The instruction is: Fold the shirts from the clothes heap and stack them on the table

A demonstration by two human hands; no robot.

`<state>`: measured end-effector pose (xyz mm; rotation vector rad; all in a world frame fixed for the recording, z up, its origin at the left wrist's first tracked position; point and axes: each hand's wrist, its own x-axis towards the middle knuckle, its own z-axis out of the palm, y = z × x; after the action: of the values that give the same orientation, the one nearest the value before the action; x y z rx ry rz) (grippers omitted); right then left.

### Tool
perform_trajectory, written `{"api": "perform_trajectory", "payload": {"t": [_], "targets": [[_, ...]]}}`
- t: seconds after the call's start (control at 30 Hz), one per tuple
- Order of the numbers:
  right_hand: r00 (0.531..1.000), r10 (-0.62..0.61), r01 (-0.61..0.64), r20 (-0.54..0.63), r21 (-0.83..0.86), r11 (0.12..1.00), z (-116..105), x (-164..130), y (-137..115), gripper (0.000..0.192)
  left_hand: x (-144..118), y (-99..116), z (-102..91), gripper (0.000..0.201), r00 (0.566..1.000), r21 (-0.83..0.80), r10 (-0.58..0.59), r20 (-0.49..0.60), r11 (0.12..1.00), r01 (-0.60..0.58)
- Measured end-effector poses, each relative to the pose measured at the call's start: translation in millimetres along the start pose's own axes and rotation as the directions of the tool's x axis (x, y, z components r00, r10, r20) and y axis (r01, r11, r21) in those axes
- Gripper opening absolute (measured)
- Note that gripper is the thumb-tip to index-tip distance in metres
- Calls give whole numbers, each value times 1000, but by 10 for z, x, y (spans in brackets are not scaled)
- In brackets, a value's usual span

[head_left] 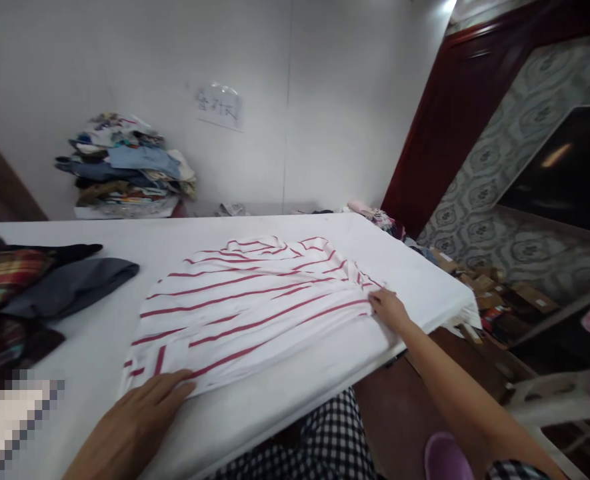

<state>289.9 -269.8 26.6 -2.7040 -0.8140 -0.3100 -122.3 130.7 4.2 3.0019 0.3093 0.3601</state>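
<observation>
A white shirt with thin red stripes lies spread over the white table, its near edge roughly parallel to the table's front. The far side and the right end are rumpled. My left hand rests flat at the near left corner, fingers stretched out over the cloth. At the right end, my right hand has its fingers closed on the shirt's edge. Part of the fabric there is bunched up just beyond the fingertips.
Dark and plaid clothes lie at the table's left. A tall pile of folded clothes stands behind the white table, against the wall. More clothes sit past the far right corner. Cardboard boxes and a white stool are on the right.
</observation>
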Motion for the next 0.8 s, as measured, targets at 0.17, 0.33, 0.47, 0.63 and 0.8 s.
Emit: {"api": "perform_trajectory", "payload": {"t": [0.17, 0.33, 0.47, 0.63, 0.8], "targets": [[999, -22, 22, 40, -18, 1000, 38, 67, 11, 29, 111, 162, -298, 31, 998, -11, 17, 61, 1000, -17], [952, -250, 279, -178, 166, 946, 88, 245, -465, 35, 535, 119, -518, 39, 998, -100, -60, 9, 993, 61], [930, -360, 367, -70, 175, 913, 382, 306, -807, 48, 1207, -156, -539, 40, 982, -142, -190, -12, 972, 187], [946, -294, 294, 134, 21, 955, 764, 246, -812, 53, 2171, -541, -427, 38, 912, -90, -408, 32, 908, 410], [940, -316, 322, 129, -22, 947, 765, 206, -784, 53, 3004, -653, -242, 45, 884, -65, -467, 12, 882, 467]]}}
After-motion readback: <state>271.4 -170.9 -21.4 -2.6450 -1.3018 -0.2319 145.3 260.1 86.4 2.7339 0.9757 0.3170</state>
